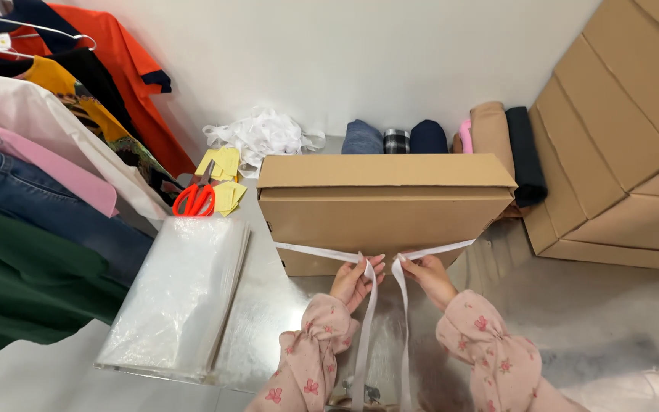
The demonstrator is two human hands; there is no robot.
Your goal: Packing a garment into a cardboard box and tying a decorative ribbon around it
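Observation:
A flat brown cardboard box (pixel 379 210) lies on the metal table (pixel 268 305) in front of me. A white ribbon (pixel 314 251) runs around its near side from both corners. My left hand (pixel 354 281) pinches the left end of the ribbon and my right hand (pixel 430 276) pinches the right end, close together just below the box's front edge. Both loose ribbon tails (pixel 365 336) hang down toward me between my pink flowered sleeves.
A stack of clear plastic bags (pixel 181 294) lies at the left. Orange-handled scissors (pixel 196 197) rest on yellow paper slips (pixel 223 175), beside a heap of white ribbon (pixel 261 136). Rolled clothes (pixel 429 137) line the wall. Hanging garments (pixel 32 175) fill the left; stacked cardboard boxes (pixel 619 137) the right.

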